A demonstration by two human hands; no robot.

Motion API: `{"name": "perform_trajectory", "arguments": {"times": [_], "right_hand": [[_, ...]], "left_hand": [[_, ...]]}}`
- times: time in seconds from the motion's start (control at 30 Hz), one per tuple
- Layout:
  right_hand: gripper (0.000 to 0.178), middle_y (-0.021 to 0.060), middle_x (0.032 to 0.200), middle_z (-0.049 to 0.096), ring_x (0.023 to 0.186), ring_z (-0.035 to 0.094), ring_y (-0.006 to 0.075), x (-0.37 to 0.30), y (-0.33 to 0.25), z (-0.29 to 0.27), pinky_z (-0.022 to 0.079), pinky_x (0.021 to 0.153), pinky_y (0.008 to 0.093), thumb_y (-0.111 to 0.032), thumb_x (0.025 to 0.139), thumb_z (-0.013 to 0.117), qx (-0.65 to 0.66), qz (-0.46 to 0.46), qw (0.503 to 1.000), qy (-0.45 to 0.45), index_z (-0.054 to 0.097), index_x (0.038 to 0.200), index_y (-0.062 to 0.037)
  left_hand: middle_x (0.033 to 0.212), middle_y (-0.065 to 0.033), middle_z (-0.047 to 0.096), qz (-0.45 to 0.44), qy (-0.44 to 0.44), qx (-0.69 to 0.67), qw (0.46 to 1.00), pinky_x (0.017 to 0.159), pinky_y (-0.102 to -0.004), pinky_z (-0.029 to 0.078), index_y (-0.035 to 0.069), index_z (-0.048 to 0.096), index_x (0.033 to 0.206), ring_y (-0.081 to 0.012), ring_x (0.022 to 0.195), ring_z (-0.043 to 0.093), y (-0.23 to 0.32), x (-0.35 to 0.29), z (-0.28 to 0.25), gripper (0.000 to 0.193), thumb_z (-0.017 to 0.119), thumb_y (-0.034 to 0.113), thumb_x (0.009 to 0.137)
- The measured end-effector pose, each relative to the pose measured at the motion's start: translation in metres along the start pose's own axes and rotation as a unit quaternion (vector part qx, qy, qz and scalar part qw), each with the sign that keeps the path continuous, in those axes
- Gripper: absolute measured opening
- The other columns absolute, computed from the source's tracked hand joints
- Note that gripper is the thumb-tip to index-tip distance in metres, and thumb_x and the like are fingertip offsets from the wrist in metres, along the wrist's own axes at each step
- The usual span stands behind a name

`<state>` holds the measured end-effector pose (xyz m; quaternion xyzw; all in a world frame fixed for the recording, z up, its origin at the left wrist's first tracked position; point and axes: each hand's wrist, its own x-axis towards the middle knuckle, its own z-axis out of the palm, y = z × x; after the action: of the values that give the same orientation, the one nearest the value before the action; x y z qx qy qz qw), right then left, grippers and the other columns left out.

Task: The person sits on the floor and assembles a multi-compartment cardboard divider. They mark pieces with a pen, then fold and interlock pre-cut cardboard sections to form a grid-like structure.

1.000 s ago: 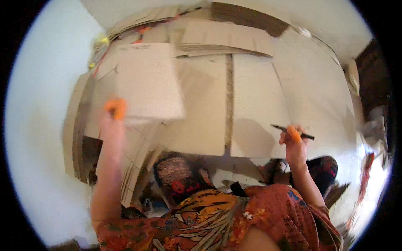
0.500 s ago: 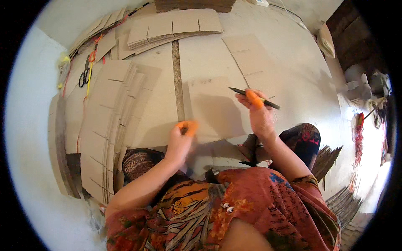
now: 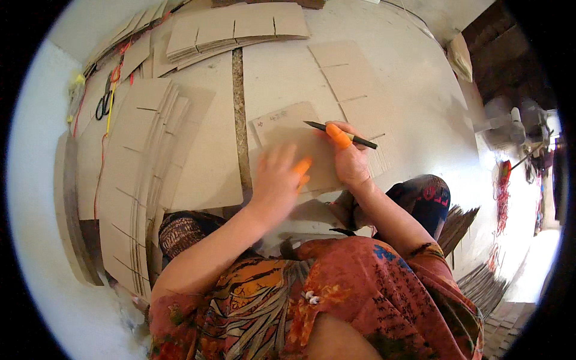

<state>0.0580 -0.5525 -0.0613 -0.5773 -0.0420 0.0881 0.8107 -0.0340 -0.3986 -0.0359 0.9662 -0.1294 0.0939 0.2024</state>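
Note:
My right hand grips a slim black pen-like tool, its pointed end toward the left; an orange cover sits on one finger. A small rectangular cardboard sheet with handwriting at its top lies before me. Over the lower left of that sheet is my left hand, smeared by motion, fingers apart and nothing seen in it. Orange covers show on its thumb side. Whether it touches the sheet I cannot tell. Right of the sheet lies a long cardboard strip with slits along it.
Slitted cardboard strips form a stack at the left and another stack at the far side. Black-handled scissors lie beside red and yellow cords at the left wall. A dark gap runs between the large boards on the floor.
My left hand has opened from a curled shape and moved right, over the small sheet. My right hand still holds the black tool. The whole view has shifted slightly.

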Motion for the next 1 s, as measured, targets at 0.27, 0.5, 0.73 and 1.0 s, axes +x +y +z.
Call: {"name": "perform_trajectory", "arguments": {"times": [0.27,0.5,0.73,1.0], "right_hand": [[0.009,0.0074,0.082,0.063,0.080,0.058,0.0147,0.001,-0.003,0.000,0.044,0.078,0.0270,-0.007,0.084,0.057,-0.058,0.013,0.998,-0.006,0.056,0.091,-0.0014],[0.012,0.0006,0.088,0.060,0.082,0.053,0.0089,0.007,-0.007,0.014,0.043,0.072,0.0222,-0.007,0.081,0.062,-0.140,-0.016,0.990,0.026,0.063,0.092,-0.0039],[0.011,0.0046,0.090,0.062,0.083,0.055,0.0114,0.017,-0.005,0.017,0.043,0.073,0.0237,-0.005,0.079,0.062,-0.249,-0.108,0.962,-0.018,0.064,0.090,-0.0024],[0.011,0.0082,0.084,0.062,0.077,0.058,0.0167,0.020,-0.004,0.030,0.045,0.069,0.0257,-0.005,0.078,0.062,-0.260,-0.134,0.956,-0.016,0.063,0.088,-0.0021]], "left_hand": [[0.127,-0.0181,0.043,-0.017,-0.033,0.005,0.999,0.099,-0.0432,0.032,-0.001,0.061,0.099,-0.0360,0.118,0.038,-0.021,0.004,-0.002,0.024,0.060,0.011,0.079],[0.123,-0.0193,0.045,-0.013,0.007,-0.027,1.000,0.093,-0.0418,0.037,-0.004,0.061,0.092,-0.0355,0.112,0.042,-0.016,0.002,0.003,0.020,0.061,0.009,0.077],[0.119,-0.0183,0.045,-0.015,-0.003,-0.029,0.999,0.089,-0.0405,0.039,-0.004,0.062,0.083,-0.0341,0.104,0.044,-0.014,0.004,-0.002,0.014,0.061,0.005,0.072],[0.115,-0.0168,0.047,-0.017,-0.017,-0.030,0.999,0.084,-0.0391,0.040,-0.003,0.063,0.079,-0.0311,0.098,0.046,-0.013,0.007,-0.003,0.012,0.061,0.007,0.072]]}}
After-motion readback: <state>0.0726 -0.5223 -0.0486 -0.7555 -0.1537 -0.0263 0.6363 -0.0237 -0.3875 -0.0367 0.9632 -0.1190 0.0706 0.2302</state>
